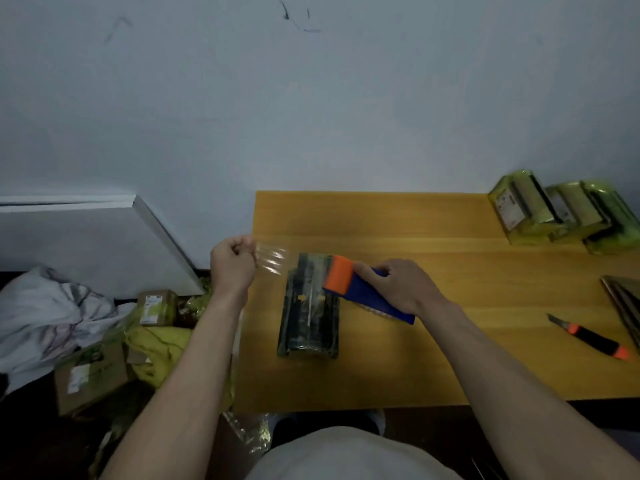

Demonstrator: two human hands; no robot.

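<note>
A dark rectangular package [310, 317] lies on the orange-brown table [415, 368], near its left edge. My right hand [401, 287] grips a blue and orange tape dispenser [356, 289] over the package's far right corner. A strip of clear tape [273, 259] runs from the dispenser leftward. My left hand [232, 265] pinches the free end of that tape, just past the table's left edge and above the package's level.
Three packages wrapped in yellow-green film [561, 213] stand at the table's far right. An orange and black utility knife [592, 341] lies at the right, beside a flat stack [623, 299]. Cardboard boxes [156, 306], yellow wrapping and white cloth [52, 313] litter the floor on the left.
</note>
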